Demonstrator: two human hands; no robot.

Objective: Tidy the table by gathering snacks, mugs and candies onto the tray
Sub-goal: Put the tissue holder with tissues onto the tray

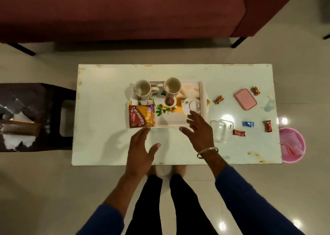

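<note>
A white floral tray [171, 121] sits mid-table. On it stand two mugs [142, 88] [172, 85], a small cup [169, 101], a white teapot [191, 106] and a red-and-yellow snack packet [141, 116] at its left end. My left hand [141, 149] hovers with fingers spread just below the packet, holding nothing. My right hand [198, 129] is spread over the tray's front right corner, fingertips near the teapot. Several wrapped candies lie on the table to the right, among them a red one [219, 99], a blue one [248, 124] and another red one [238, 133].
A pink lid [245, 99] and a clear plastic box [221, 130] lie right of the tray. A maroon sofa [125, 11] stands beyond the table, a dark stool [44, 116] at the left, a pink bin [292, 145] at the right corner.
</note>
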